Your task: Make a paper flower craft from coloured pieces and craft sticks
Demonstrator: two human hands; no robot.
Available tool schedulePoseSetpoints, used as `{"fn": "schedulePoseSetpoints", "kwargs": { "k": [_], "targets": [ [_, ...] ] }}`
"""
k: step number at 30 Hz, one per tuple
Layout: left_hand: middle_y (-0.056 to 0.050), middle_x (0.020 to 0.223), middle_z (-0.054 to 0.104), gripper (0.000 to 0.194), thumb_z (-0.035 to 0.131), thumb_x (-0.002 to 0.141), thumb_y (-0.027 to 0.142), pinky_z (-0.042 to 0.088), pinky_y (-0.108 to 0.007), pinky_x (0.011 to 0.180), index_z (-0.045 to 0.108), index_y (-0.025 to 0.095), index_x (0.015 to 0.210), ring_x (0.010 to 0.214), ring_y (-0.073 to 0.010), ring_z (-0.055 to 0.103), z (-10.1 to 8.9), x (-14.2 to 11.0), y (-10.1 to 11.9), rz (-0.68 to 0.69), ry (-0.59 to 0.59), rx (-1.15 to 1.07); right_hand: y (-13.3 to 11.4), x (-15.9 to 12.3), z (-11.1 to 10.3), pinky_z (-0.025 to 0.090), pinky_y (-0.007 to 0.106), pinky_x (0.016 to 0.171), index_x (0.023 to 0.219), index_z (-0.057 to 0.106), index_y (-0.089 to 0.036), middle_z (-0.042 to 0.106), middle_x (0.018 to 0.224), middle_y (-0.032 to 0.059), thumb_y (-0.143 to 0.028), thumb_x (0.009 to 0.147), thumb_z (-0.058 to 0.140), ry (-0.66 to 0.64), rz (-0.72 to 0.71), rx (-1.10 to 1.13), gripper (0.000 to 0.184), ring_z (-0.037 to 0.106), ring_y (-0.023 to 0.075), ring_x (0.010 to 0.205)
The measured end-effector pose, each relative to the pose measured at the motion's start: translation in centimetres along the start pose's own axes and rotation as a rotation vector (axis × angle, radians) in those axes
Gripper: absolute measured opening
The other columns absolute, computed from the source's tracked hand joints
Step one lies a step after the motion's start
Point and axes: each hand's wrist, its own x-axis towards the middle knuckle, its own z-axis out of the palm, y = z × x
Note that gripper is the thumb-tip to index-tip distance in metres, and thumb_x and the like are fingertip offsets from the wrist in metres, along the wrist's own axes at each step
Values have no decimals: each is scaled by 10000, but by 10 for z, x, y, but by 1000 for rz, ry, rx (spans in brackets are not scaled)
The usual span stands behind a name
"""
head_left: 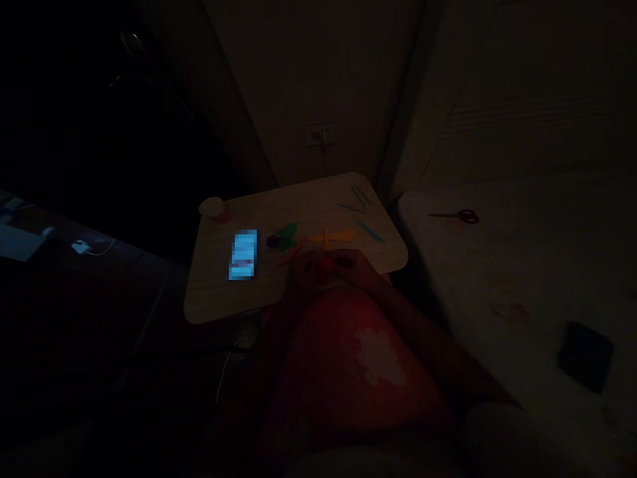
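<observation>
Left hand (304, 271): fingers gripping red piece (326, 264)
Right hand (352, 264): fingers gripping it too
Orange cross-shaped piece (343, 236): just beyond fingers

I can't read any writing from here; the lit screen (243, 255), left of the left grip (303, 271), shows blurred blocks.

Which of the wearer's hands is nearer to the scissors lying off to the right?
Right. The right hand is by the near edge of the table, left of the scissors; the left hand is just beside it, farther left from them.
</observation>
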Motion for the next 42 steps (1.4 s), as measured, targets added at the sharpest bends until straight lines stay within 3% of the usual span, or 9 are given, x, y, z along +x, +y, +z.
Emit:
{"fn": "schedulePoseSetpoints", "kwargs": {
  "k": [6, 14, 18, 23, 27, 37, 42],
  "targets": [
    [9, 613, 514, 406, 523, 967, 391, 343, -272, 599, 512, 182, 619, 607, -136, 472, -1, 1, -1, 30, 17, 77, -12, 0, 3, 481, 278, 723, 785, 736, -153, 710, 779, 37, -537, 915, 655, -140, 45, -84, 414, 631, 167, 748],
    [-15, 684, 614, 396, 475, 991, 413, 405, -281, 636, 626, 174, 714, 651, -157, 534, 1, -3, -7, -6, -41, 81, -2, -1, -1, 429, 257, 630, 735, 747, -150, 661, 684, 5, -522, 774, 789, -70, 90, -50, 377, 553, 137, 646],
    [-16, 667, 594, 446, 492, 982, 487, 412, -279, 619, 605, 177, 683, 645, -160, 526, 3, -3, -9, -35, 14, 42, -3, 0, -1, 423, 253, 626, 718, 723, -148, 644, 673, 4, -551, 748, 795, -57, 119, 15, 411, 540, 132, 637],
    [-33, 763, 668, 450, 587, 919, 603, 459, -272, 618, 685, 174, 824, 688, -168, 581, 3, -2, -7, -91, -42, -121, -6, 1, -4, 439, 260, 645, 772, 715, -160, 644, 713, 18, -621, 806, 719, -53, 65, -32, 462, 542, 146, 674],
    [-28, 713, 667, 419, 668, 876, 583, 465, -265, 585, 689, 171, 804, 636, -156, 580, 2, -3, -3, -114, -29, -159, -9, 1, -4, 449, 272, 667, 790, 713, -169, 642, 740, 29, -639, 888, 617, -56, 20, -47, 490, 552, 154, 692],
    [-4, 631, 621, 416, 705, 831, 562, 418, -248, 519, 656, 169, 706, 580, -138, 543, -2, -4, -2, -157, -52, -182, -6, -1, -6, 408, 258, 625, 762, 689, -167, 617, 713, 17, -606, 871, 642, -30, -10, -153, 455, 500, 143, 667],
    [-17, 674, 620, 452, 638, 873, 601, 450, -268, 564, 629, 177, 718, 639, -157, 559, -1, 0, -3, -82, -22, -150, -6, 0, -5, 408, 259, 635, 757, 666, -167, 593, 697, 10, -639, 881, 616, -85, 18, -96, 490, 500, 142, 667]
  ]
}}
